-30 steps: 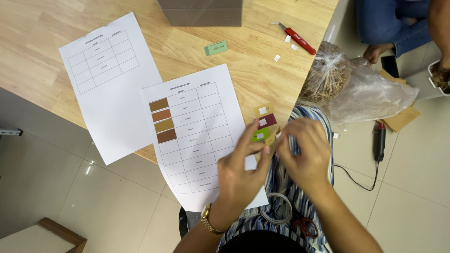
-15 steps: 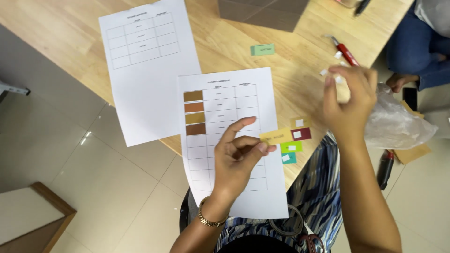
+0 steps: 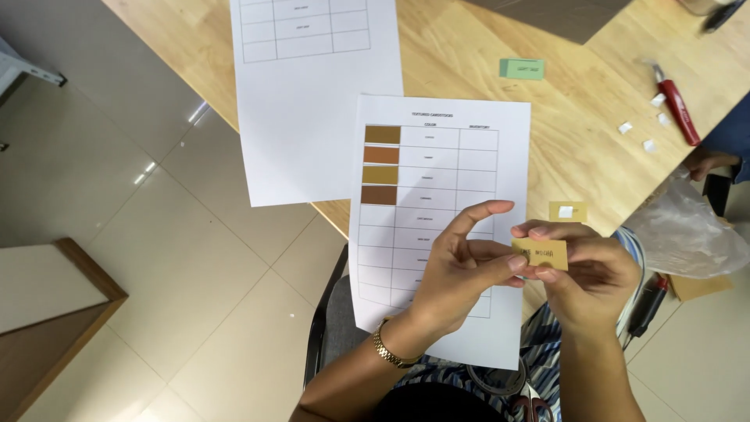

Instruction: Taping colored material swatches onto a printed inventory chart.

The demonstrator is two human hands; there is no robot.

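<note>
- Mustard-yellow card swatch (image 3: 540, 253) sits pinched between both our hands, held level just off the worktop (image 3: 484, 47) edge, above our lap.
- Our left hand (image 3: 461, 270) closes its grip on the swatch's left end with the thumb, the index finger arched above it.
- Our right hand (image 3: 594, 273) pinches the right end, fingers folded under and behind it.
- Under our left hand lies a printed chart sheet (image 3: 445, 195) with four brown-toned swatches stuck down its left column.
- Just above the grip, a second yellow swatch (image 3: 567, 211) rests on the worktop.
- Farther out: another sheet (image 3: 312, 101), a small green swatch (image 3: 522, 69), a red utility knife (image 3: 678, 105).
- Right of the grip, a clear plastic bag (image 3: 683, 234).
</note>
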